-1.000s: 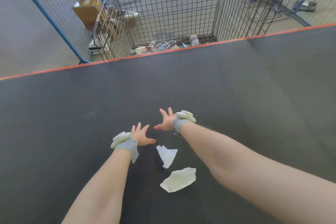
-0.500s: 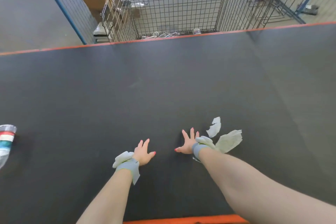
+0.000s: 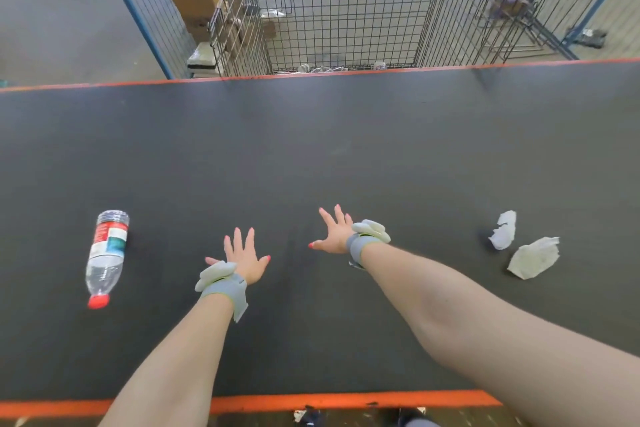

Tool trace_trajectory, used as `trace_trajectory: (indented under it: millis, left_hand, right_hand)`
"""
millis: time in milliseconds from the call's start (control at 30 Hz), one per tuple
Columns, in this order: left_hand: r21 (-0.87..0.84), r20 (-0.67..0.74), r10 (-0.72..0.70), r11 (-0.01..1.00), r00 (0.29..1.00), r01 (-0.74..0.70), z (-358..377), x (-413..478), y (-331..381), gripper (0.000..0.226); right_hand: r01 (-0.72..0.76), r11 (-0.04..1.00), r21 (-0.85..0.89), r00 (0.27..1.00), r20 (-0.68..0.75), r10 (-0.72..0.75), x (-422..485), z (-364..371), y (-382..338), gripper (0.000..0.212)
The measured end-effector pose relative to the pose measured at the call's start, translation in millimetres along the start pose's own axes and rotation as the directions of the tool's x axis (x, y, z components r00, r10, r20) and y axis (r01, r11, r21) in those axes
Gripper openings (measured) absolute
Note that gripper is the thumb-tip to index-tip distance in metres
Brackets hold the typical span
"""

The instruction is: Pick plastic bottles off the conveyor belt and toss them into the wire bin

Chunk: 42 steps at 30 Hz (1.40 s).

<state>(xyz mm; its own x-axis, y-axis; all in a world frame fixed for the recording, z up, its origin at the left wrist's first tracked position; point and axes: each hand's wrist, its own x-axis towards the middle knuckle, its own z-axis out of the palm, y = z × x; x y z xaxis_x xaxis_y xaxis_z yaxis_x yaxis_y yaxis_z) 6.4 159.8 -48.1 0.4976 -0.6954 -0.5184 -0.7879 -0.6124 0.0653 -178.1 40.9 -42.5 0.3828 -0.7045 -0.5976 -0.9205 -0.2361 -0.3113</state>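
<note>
Plastic bottle (image 3: 105, 258) with a red cap is lying on its side on the dark conveyor belt (image 3: 346, 156), near but apart from the left hand (image 3: 244, 258). That hand and the right hand (image 3: 334, 234) are reaching over the belt, fingers spread, gripping nothing. The wire bin (image 3: 346, 7) is standing beyond the far edge.
</note>
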Motion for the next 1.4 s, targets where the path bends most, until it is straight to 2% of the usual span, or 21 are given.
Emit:
trace_trajectory:
  millis: [100,200,400,533,633,733,900,967,1167,1300,1400]
  left_hand:
    - [0.027,-0.039,-0.064,0.998,0.997,0.065,-2,-5,-15,0.076]
    - [0.037,-0.089,-0.109,0.993,0.99,0.113,-9,-3,-34,0.068]
    - [-0.036,-0.177,-0.198,0.98,0.964,0.194,-36,9,-84,0.057]
    - [-0.042,-0.132,-0.243,0.97,0.961,0.239,-38,13,-110,0.057]
    - [-0.044,-0.064,-0.248,0.968,0.967,0.245,-26,16,-111,0.057]
    - [-0.025,-0.006,-0.228,0.973,0.974,0.228,-14,21,-104,0.057]
    - [-0.008,0.047,-0.16,0.987,0.986,0.16,-16,40,-75,0.06]
    - [-0.007,0.043,-0.107,0.994,0.993,0.107,-26,59,-48,0.061]
    - [-0.034,-0.007,-0.014,0.999,1.0,0.014,-67,121,35,0.061]
    - [-0.064,-0.049,0.047,0.997,0.998,-0.05,-104,175,98,0.062]
    - [-0.093,-0.091,0.049,0.994,0.995,-0.057,-129,223,130,0.061]
  right_hand:
    - [-0.016,0.999,-0.045,0.997,0.072,0.019,1,13,-8,0.093]
    - [-0.034,0.999,-0.003,0.99,0.136,0.034,2,26,-24,0.095]
    - [0.073,0.992,0.105,0.98,0.179,-0.091,2,44,-94,0.092]
    - [0.148,0.976,0.157,0.962,0.207,-0.179,8,60,-141,0.095]
    - [0.112,0.979,0.17,0.964,0.22,-0.149,17,68,-151,0.099]
    - [0.062,0.985,0.159,0.978,0.186,-0.092,21,75,-148,0.102]
    - [0.017,0.99,0.137,1.0,-0.027,-0.013,34,69,-129,0.095]
    - [-0.031,0.979,0.202,0.994,-0.096,0.052,48,47,-117,0.093]
    - [-0.048,0.881,0.471,0.956,-0.235,0.177,110,-40,-86,0.089]
    - [-0.094,0.798,0.595,0.945,-0.199,0.259,180,-117,-62,0.09]
    - [-0.043,0.716,0.696,0.918,-0.255,0.303,249,-199,-61,0.088]
